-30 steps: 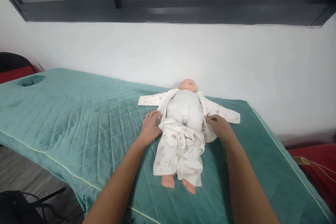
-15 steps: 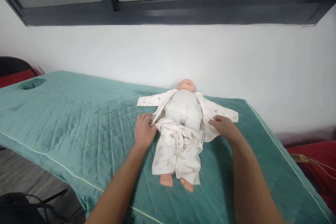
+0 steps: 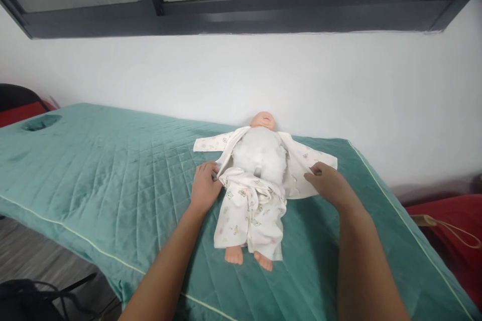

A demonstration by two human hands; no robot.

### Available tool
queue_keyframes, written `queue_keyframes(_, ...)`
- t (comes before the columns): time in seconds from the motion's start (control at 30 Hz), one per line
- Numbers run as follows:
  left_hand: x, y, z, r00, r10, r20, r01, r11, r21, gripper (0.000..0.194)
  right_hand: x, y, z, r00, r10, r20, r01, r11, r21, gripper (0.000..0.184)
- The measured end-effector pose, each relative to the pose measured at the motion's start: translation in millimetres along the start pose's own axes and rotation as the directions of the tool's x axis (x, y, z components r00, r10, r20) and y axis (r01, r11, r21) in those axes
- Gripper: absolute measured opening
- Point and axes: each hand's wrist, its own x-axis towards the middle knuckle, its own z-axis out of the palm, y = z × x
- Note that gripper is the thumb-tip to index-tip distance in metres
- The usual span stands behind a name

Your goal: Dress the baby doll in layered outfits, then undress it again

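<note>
A baby doll (image 3: 259, 153) lies on its back, its head toward the wall and its bare feet toward me. It has a soft white torso and wears patterned white pants (image 3: 250, 215). A white printed baby shirt (image 3: 301, 180) is on its arms, spread apart at the front so the torso shows. With fingers pinched, my left hand (image 3: 205, 185) grips the shirt's left front edge at the doll's waist. Over on the right, my right hand (image 3: 327, 183) pinches the other front panel and holds it out flat to the side.
The doll rests on a bed with a quilted green cover (image 3: 124, 170), which has a face hole (image 3: 41, 122) at the far left. A white wall (image 3: 226, 75) and a dark window frame (image 3: 233, 17) stand behind. Red items (image 3: 452, 220) are beyond the right edge.
My right hand has drawn the shirt's right panel outward, away from the torso, opening it wider. My left hand stays at the left edge. The view has shifted slightly.
</note>
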Motion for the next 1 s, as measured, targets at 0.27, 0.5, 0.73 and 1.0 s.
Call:
queue_keyframes(0.27,-1,2,-0.8,0.998,-0.060,-0.031,0.058,0.996,-0.067,0.013,-12,-18,16,0.987,0.022,0.159,-0.020,1.000,-0.015,0.048)
queue_keyframes(0.5,0,-2,0.3,1.000,-0.024,0.007,0.025,1.000,-0.012,0.012,-7,-21,23,0.957,0.103,0.270,-0.061,0.985,-0.159,0.038)
queue_keyframes(0.73,-1,1,-2.3,0.999,-0.036,-0.007,0.036,0.998,-0.043,0.018,-1,1,13,0.964,0.144,0.223,-0.103,0.977,-0.187,0.043)
queue_keyframes(1.0,0,7,-4.5,0.995,-0.085,-0.045,0.080,0.992,-0.102,0.023,-2,5,6,0.977,0.107,0.187,-0.073,0.981,-0.181,0.042)
